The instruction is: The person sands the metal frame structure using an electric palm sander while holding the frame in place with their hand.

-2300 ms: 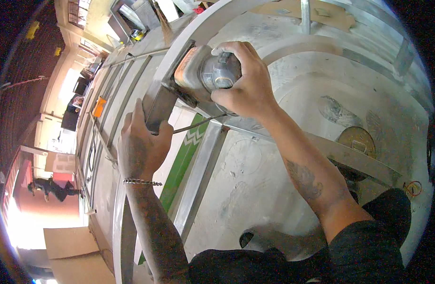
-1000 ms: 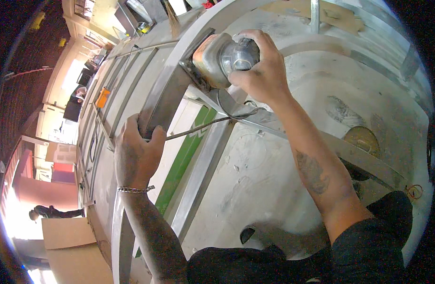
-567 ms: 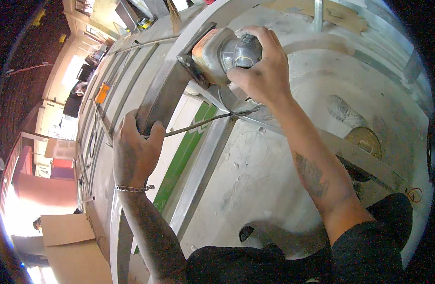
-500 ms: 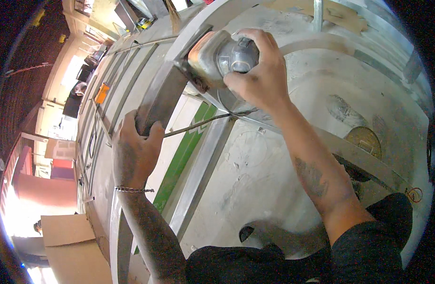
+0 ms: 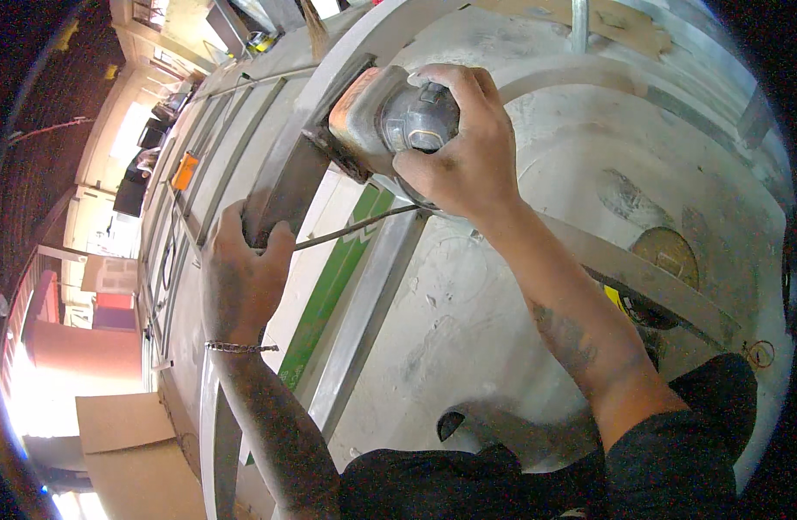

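My right hand [image 5: 474, 152] is wrapped round the rounded dark grey top of a dusty sander [image 5: 368, 117], which has an orange band near its base. The sander's flat pad lies against the side of a curved grey rail [image 5: 287, 192]. Lower down the same rail, my left hand [image 5: 245, 282] grips it, thumb on one side and fingers on the other. A thin dark cord or rod [image 5: 355, 227] runs behind the rail, between my hands. The face of the pad is hidden against the rail.
Below the rail, a green-striped white panel [image 5: 333, 290] lies beside a straight grey bar [image 5: 370, 321] on the dusty floor [image 5: 468, 338]. A round brownish disc [image 5: 667, 256] rests at the right. Long metal bars [image 5: 242, 130] and cardboard [image 5: 130, 433] are at the left.
The sander and my right hand have shifted slightly left and down along the rail. My left hand keeps its grip, moving barely. A yellow patch now shows under my right forearm.
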The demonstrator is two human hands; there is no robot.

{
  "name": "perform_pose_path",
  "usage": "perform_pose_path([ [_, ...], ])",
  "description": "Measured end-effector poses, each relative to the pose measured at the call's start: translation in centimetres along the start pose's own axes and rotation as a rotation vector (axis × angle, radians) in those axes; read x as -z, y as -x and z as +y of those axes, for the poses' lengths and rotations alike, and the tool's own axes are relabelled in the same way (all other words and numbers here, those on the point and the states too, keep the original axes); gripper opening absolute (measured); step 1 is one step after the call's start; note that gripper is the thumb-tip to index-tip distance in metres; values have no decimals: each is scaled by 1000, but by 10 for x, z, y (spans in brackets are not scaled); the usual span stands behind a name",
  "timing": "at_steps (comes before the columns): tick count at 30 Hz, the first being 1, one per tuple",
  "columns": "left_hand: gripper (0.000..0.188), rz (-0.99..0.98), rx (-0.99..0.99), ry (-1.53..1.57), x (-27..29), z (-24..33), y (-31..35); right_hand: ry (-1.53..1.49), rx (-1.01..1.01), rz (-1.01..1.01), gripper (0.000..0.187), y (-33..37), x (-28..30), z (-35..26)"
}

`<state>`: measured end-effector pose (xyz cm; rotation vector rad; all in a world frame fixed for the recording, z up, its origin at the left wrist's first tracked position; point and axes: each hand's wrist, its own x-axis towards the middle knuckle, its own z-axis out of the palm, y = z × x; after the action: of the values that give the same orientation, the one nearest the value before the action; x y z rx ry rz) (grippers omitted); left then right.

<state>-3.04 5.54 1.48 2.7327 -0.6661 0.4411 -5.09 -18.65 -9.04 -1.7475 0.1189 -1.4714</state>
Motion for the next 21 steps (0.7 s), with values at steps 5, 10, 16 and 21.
perform_pose_path([
  [5, 49, -25, 32, -30, 1, 10, 0, 44, -63, 16, 62, -4, 2, 7],
  [10, 49, -14, -1, -54, 0, 7, -1, 48, -63, 18, 63, 2, 3, 4],
  [16, 52, -39, 77, -54, 4, 9, -1, 56, -73, 16, 63, 1, 1, 1],
  [21, 54, -73, 72, -61, 4, 13, 2, 84, -125, 40, 61, -2, 2, 1],
])
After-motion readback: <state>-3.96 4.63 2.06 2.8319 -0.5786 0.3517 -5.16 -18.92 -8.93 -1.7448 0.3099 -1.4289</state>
